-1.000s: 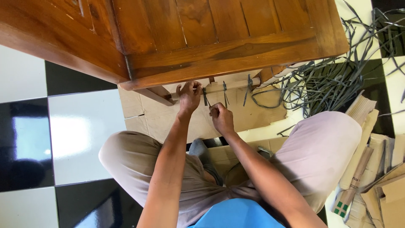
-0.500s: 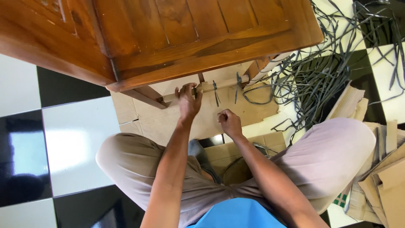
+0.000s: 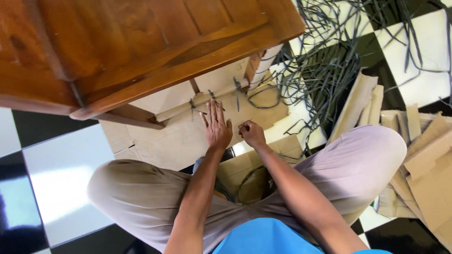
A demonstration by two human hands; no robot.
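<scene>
I sit cross-legged on the floor in front of a brown wooden cabinet point(image 3: 141, 47). Its lower part is wrapped in flat cardboard point(image 3: 160, 136) tied by dark plastic straps point(image 3: 238, 91). My left hand point(image 3: 216, 126) lies flat with fingers spread on the cardboard, just below a cardboard-wrapped rail point(image 3: 202, 101). My right hand point(image 3: 252, 133) is closed in a fist right beside it, touching the cardboard; whether it pinches a strap end I cannot tell.
A tangle of dark loose straps point(image 3: 329, 61) lies on the black-and-white tiled floor point(image 3: 61, 188) to the upper right. Cardboard strips and folded pieces point(image 3: 419, 160) are piled at the right. More cardboard point(image 3: 249, 174) lies between my knees.
My left hand has come down from the wrapped rail and now lies flat on the cardboard. The right hand moved a little lower too. The view shifted left and closer.
</scene>
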